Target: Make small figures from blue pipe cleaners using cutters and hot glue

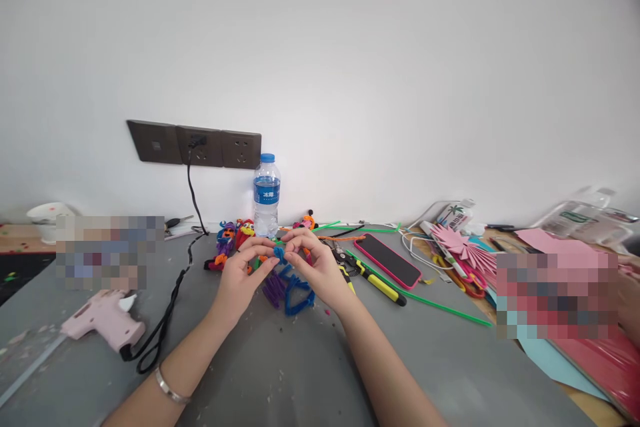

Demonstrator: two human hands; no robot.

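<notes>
Both my hands meet over the middle of the grey table [280, 373]. My left hand [245, 273] and my right hand [313, 263] each pinch a small blue pipe-cleaner piece [279, 253] held between their fingertips. Just below it on the table lie a blue pipe-cleaner shape [299, 293] and a purple pipe-cleaner bundle [273, 288]. A silver bracelet [170, 387] sits on my left wrist.
A water bottle [267, 195] stands behind my hands beside small pipe-cleaner figures [231, 237]. A pink glue gun [105, 317] with its black cord [170, 310] lies left. Right are a pink-cased phone [388, 260], yellow-handled pliers [373, 278], green pipe cleaners [435, 303] and coloured paper [565, 360].
</notes>
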